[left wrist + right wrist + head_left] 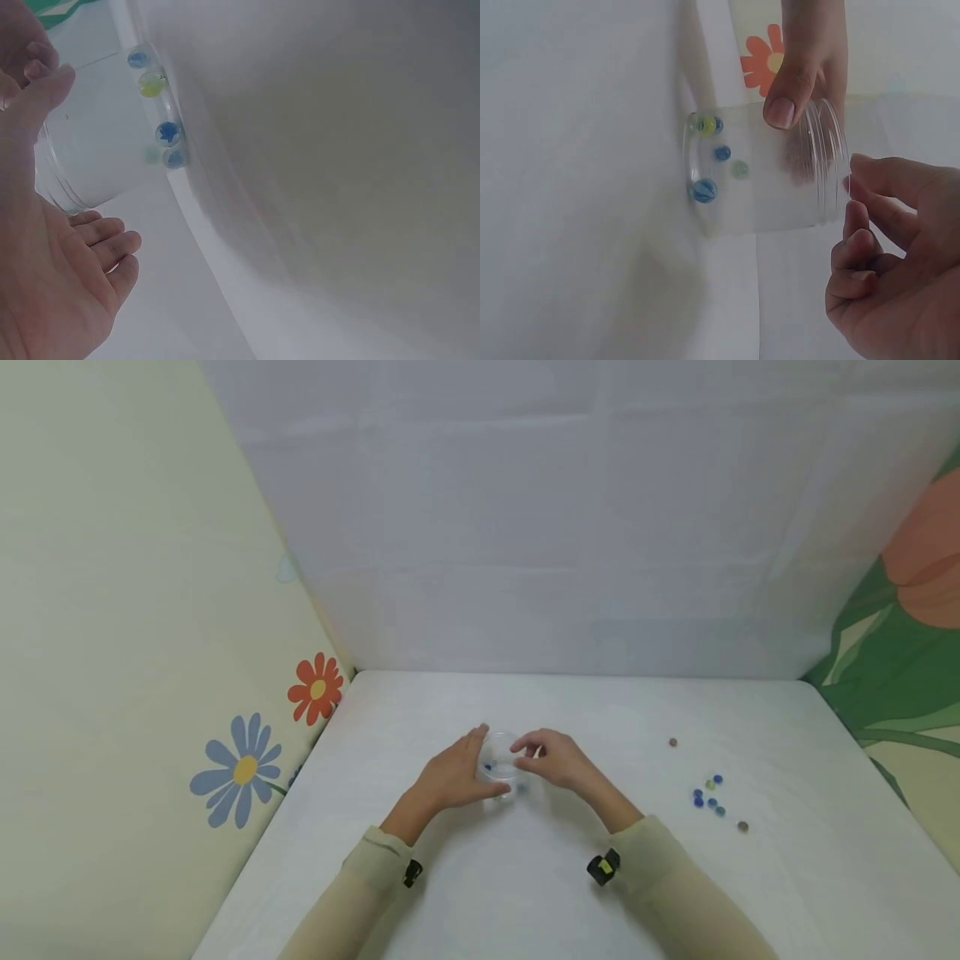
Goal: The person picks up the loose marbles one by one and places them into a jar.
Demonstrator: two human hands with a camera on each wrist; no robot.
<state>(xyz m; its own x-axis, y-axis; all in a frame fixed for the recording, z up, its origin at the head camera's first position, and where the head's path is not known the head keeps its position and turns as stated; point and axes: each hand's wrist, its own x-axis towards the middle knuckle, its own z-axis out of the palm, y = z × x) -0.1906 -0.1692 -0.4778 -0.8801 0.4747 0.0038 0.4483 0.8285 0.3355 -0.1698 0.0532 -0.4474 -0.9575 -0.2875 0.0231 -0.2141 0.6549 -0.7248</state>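
While the clear jar stands in the middle of the white surface, the left hand wraps its thumb and fingers round the jar's side, likely to keep it from tipping or sliding; the right hand sits just beside the jar's open top, and its fingers are curled in, with the thumb and first finger close together at the rim; I cannot tell if they pinch a marble; a few marbles, blue and yellow-green, lie at the bottom of the jar, so it looks like the place where marbles are kept; to the right of the jar, well apart from it, a small bunch of loose marbles lies on the surface, mostly blue, with brown ones a little off to the sides; left of the jar, painted flowers show on the wall.
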